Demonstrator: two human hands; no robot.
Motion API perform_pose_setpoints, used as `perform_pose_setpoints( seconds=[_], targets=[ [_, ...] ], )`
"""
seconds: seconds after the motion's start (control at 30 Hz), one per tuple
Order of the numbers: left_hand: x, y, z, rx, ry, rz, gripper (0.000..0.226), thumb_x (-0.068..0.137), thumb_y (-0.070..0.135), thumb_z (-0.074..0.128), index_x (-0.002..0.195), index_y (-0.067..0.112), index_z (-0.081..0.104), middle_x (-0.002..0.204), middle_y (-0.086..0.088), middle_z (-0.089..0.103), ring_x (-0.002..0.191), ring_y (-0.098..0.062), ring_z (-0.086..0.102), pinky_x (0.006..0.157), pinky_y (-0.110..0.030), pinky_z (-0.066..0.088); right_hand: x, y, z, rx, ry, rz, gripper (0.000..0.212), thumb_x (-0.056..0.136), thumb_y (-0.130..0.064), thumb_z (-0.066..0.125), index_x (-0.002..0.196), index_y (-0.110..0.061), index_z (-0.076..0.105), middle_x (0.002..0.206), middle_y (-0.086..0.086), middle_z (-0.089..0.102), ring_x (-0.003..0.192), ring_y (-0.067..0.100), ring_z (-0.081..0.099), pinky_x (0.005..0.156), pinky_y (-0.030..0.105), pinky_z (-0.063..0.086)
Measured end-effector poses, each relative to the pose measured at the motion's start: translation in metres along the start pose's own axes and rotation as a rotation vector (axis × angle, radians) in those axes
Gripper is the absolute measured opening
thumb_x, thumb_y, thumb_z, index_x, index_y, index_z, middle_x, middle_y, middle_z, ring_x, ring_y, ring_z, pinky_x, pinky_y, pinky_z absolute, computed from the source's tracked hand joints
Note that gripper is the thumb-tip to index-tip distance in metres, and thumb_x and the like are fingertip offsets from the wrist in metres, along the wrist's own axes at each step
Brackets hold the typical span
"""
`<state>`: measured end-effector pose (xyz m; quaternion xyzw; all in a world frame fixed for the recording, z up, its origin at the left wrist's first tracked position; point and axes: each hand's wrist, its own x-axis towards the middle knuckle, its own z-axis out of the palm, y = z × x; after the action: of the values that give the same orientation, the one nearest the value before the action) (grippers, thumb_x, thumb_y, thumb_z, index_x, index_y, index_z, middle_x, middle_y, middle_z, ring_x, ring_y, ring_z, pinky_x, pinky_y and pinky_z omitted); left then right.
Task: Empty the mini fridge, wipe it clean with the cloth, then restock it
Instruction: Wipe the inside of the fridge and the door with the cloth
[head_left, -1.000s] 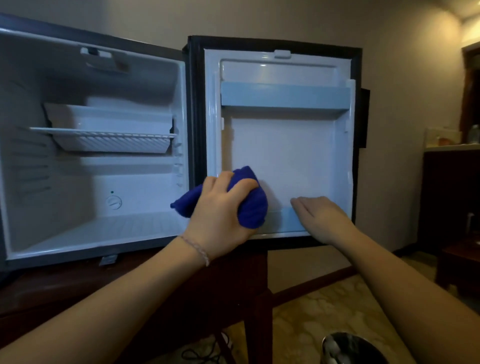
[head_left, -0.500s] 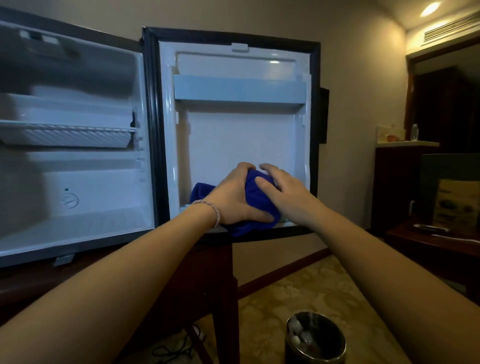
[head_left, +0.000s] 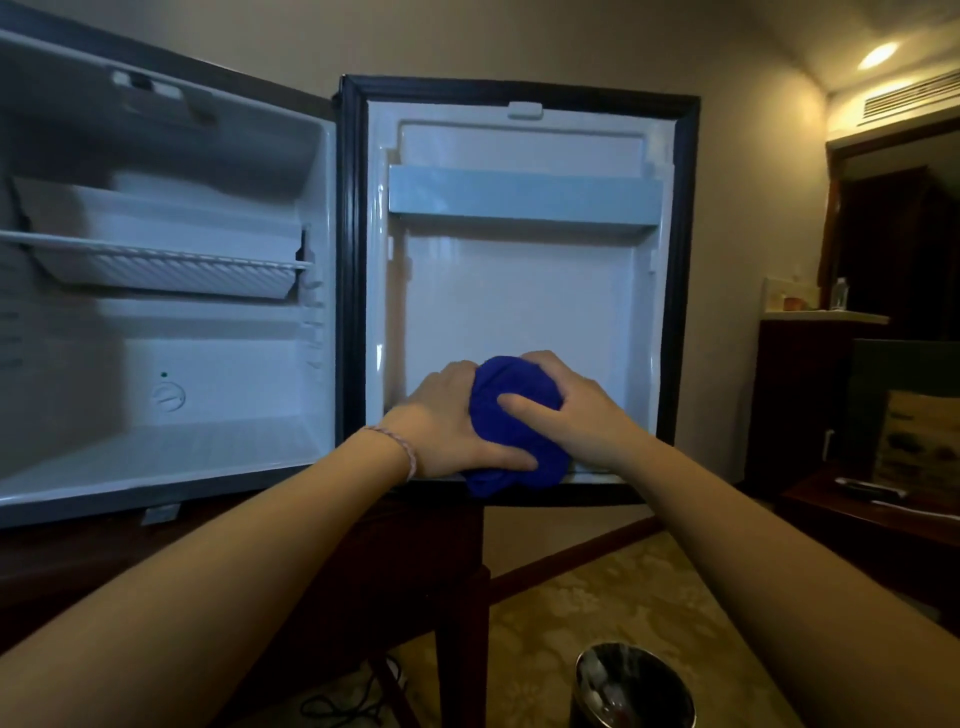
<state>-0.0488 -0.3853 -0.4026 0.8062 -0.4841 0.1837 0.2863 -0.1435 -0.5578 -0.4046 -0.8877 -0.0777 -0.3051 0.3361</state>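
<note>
Since a second ago your right hand (head_left: 571, 410) has left the door's bottom ledge and joined your left hand (head_left: 452, 426) on the cloth (head_left: 514, 431).

Head view: both hands grip the cloth, fingers curled round it, at the bottom edge of the fridge door (head_left: 519, 291). Risk: bunched so tightly, it may skip the ledge corners; hard pressure could swing the door. Cloth is deep blue, balled, one fold hanging below the door edge.

Around the room, off-task

Lower right we see a dark waste bin (head_left: 634, 688) on patterned carpet (head_left: 545, 613); upper right, a lit ceiling light (head_left: 878, 55).
</note>
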Motion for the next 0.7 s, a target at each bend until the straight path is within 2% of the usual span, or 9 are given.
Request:
perform_pose_setpoints(
  seconds=[0.07,0.13,0.3,0.43,0.53,0.6,0.67,0.7],
  targets=[
    [-0.008,-0.006,0.001,0.198,-0.018,-0.03,0.084,0.051,0.092,0.063,0.106,0.033,0.039,0.104,0.011,0.05,0.09,-0.008,0.053,0.076,-0.028,0.049,-0.002,0.0,-0.001,-0.026,0.013,0.017,0.033,0.091,-0.051,0.064,0.118,-0.04,0.05,0.106,-0.009,0.068,0.091,0.006,0.068,0.078,0.038,0.061],
    [-0.011,-0.01,0.003,0.366,-0.058,-0.055,0.084,0.057,0.096,0.051,0.109,0.03,0.044,0.103,0.007,0.052,0.087,-0.011,0.052,0.074,-0.029,0.047,-0.004,0.0,-0.003,-0.082,0.021,0.028,0.031,0.092,-0.051,0.062,0.115,-0.035,0.05,0.101,-0.006,0.068,0.087,0.008,0.068,0.074,0.039,0.061],
    [-0.011,-0.013,0.007,0.455,-0.061,-0.046,0.078,0.064,0.097,0.038,0.102,0.029,0.045,0.099,0.005,0.052,0.088,-0.013,0.049,0.077,-0.031,0.047,-0.004,-0.005,-0.021,-0.251,0.001,0.06,0.027,0.095,-0.048,0.059,0.109,-0.028,0.047,0.088,0.0,0.067,0.076,0.013,0.068,0.066,0.036,0.06],
    [-0.016,-0.022,0.015,0.595,0.04,0.068,0.09,0.071,0.097,0.025,0.122,0.028,0.051,0.115,0.003,0.054,0.107,-0.016,0.049,0.092,-0.034,0.042,-0.009,-0.003,-0.041,-0.331,0.034,0.113,0.026,0.095,-0.045,0.058,0.107,-0.024,0.049,0.088,0.001,0.065,0.077,0.015,0.066,0.064,0.029,0.057],
    [-0.018,-0.028,0.019,0.642,0.102,0.092,0.097,0.071,0.098,0.026,0.133,0.027,0.049,0.118,0.002,0.057,0.109,-0.016,0.051,0.093,-0.034,0.045,-0.008,-0.004,-0.047,-0.392,0.039,0.142,0.027,0.095,-0.045,0.058,0.111,-0.025,0.05,0.097,0.0,0.061,0.085,0.014,0.064,0.064,0.025,0.053],
    [-0.016,-0.03,0.018,0.629,0.085,0.064,0.094,0.073,0.095,0.029,0.135,0.026,0.05,0.114,0.001,0.062,0.104,-0.017,0.057,0.085,-0.034,0.05,-0.004,-0.007,-0.046,-0.506,0.043,0.158,0.039,0.094,-0.049,0.056,0.126,-0.027,0.049,0.119,0.004,0.051,0.105,0.019,0.057,0.079,0.031,0.055],
    [-0.012,-0.028,0.016,0.637,0.047,0.06,0.089,0.077,0.09,0.03,0.135,0.026,0.05,0.108,0.0,0.066,0.096,-0.018,0.062,0.076,-0.033,0.051,-0.003,-0.013,-0.037,-0.655,0.029,0.072,0.055,0.096,-0.048,0.051,0.147,-0.034,0.034,0.141,0.005,0.034,0.128,0.028,0.042,0.1,0.047,0.049],
    [-0.01,-0.027,0.014,0.648,0.029,0.066,0.087,0.079,0.089,0.03,0.135,0.025,0.05,0.107,0.0,0.067,0.094,-0.018,0.063,0.074,-0.033,0.05,-0.003,-0.018,-0.03,-0.71,-0.011,0.001,0.059,0.097,-0.047,0.049,0.151,-0.039,0.025,0.147,0.003,0.029,0.132,0.029,0.038,0.103,0.05,0.046]
  ],
)
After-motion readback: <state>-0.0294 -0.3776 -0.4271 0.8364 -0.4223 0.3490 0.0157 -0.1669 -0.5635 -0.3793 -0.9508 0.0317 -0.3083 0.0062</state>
